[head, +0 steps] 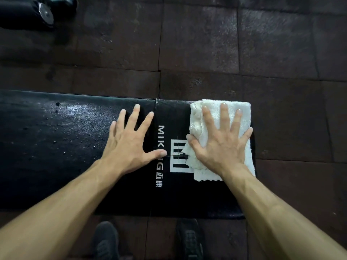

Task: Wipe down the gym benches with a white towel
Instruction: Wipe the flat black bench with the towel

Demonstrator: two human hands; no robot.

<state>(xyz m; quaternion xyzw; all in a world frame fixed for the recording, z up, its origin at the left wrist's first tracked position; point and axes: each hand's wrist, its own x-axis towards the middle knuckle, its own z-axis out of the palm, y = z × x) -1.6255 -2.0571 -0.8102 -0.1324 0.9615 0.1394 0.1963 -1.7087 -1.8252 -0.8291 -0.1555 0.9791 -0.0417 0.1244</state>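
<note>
1. Black padded gym bench (56, 147) runs left to right across the view; white logo print (178, 156) near its right end, partly under the towel.
2. White towel (236, 113), folded, lies on the right end of the bench, reaching its far edge.
3. Right hand (219, 145): flat on the towel, fingers straight and spread, palm pressing down; thumb on the towel's left edge. Nothing gripped.
4. Left hand (127, 145): flat on bare bench pad just left of the logo, fingers spread, thumb pointing toward the towel. Holds nothing, apart from the towel.
5. Bench surface left of the left hand shows wet sheen and droplets.
6. Dark rubber floor tiles (206, 44) all around; two dark shoes (106, 241) at the bottom edge; dumbbell (45, 14) top left on the floor.
</note>
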